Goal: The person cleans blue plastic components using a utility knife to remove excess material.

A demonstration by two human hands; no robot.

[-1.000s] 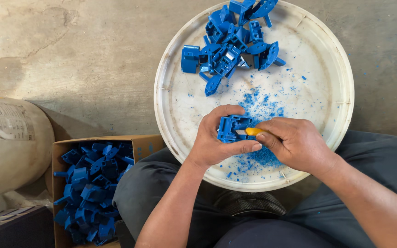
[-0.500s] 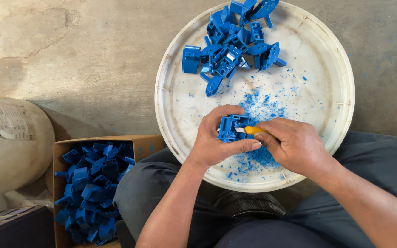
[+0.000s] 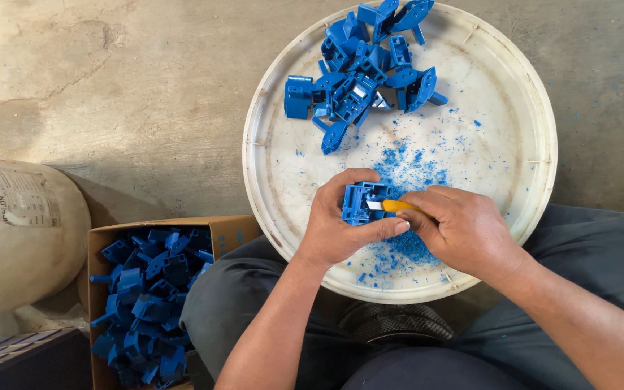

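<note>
My left hand [image 3: 341, 227] grips a small blue plastic part [image 3: 359, 202] over the near side of a round white tray [image 3: 276, 173]. My right hand [image 3: 460, 227] holds a yellow-handled knife [image 3: 393, 206] with its blade against the part. Blue shavings [image 3: 409, 170] lie scattered on the tray under and beyond my hands. A pile of several more blue parts [image 3: 366, 68] sits at the tray's far side.
A cardboard box [image 3: 149, 285] full of blue parts stands on the floor at my left knee. A large whitish sack or drum [image 3: 16, 231] lies at the far left. A dark crate corner [image 3: 16, 361] shows bottom left. Concrete floor [image 3: 110, 87] surrounds the tray.
Both hands stay in place over the tray; the knife has shifted only slightly against the blue part.
</note>
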